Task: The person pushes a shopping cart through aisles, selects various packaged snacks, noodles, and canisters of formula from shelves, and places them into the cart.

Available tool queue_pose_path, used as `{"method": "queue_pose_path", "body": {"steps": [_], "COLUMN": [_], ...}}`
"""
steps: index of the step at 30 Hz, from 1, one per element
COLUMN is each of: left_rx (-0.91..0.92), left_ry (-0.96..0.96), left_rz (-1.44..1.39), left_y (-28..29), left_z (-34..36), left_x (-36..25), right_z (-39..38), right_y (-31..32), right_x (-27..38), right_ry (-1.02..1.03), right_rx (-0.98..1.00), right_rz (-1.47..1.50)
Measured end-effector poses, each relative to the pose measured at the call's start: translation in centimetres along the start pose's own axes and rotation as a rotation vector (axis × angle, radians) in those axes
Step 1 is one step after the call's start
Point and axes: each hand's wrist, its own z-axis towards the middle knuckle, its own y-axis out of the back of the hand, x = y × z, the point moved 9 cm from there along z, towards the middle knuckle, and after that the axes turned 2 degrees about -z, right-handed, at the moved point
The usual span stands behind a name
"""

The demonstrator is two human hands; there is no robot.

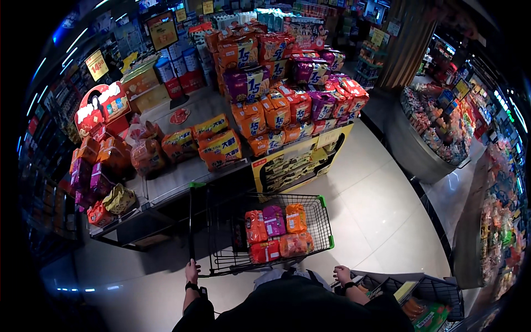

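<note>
Just in front of my body stands a black wire shopping cart (323, 221) with green corner pieces. Its handle (191, 221) runs along the left side, and the fingers of my left hand (192, 271) are closed round the handle's near end. Several bagged multipacks, which look like instant noodles, lie in the basket: a purple pack (274, 221), a red pack (265, 252), an orange pack (296, 218) and others. My right hand (342, 274) hangs to the right, beyond the cart's near side. Its fingers are loosely curled, with nothing visible in them.
A display table (182, 177) with noodle packs stands ahead on the left. Beside it rises a tall stack of multipacks (298, 105) on a yellow-fronted base (301, 166). A black wire rack (453, 293) is close at my right. Round candy bins (417, 146) stand farther right.
</note>
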Motion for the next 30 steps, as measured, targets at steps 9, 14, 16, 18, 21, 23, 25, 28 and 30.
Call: {"method": "queue_pose_path", "body": {"steps": [9,14,16,18,21,23,25,28,30], "left_rx": [0.083,0.27,0.34,0.423,0.492,0.676,0.753,0.946,0.98], "left_ry": [-0.103,-0.037,-0.013,-0.041,-0.189,-0.181,-0.297,-0.264,-0.382], "left_rz": [0.053,0.08,0.196,0.325,0.541,0.458,0.705,0.638,0.696], "left_y": [-6.0,-14.6,-18.0,-20.7,-26.6,-29.0,-33.2,-35.7,-37.2], "left_z": [-1.4,-4.6,-6.2,-6.7,-9.1,-11.1,-14.9,-13.4,-14.2], "left_x": [-0.1,-2.5,-3.9,-4.8,-8.0,-8.4,-12.6,-7.9,-8.5], "right_z": [-1.0,-0.5,-0.2,-0.5,-1.5,-6.4,0.3,-3.6,-3.8], "right_y": [-3.2,-5.5,-7.1,-9.7,-12.7,-16.2,-18.7,-22.1,-22.5], "right_x": [4.4,10.4,13.9,17.7,22.1,26.8,24.3,26.9,27.4], "right_ry": [0.031,0.298,0.455,0.662,0.759,0.72,0.74,0.771,0.757], "right_rx": [0.072,0.127,0.123,0.108,0.168,0.306,0.432,0.491,0.463], "right_rz": [-0.07,-0.117,-0.188,-0.308,-0.322,-0.325,-0.259,-0.254,-0.348]}}
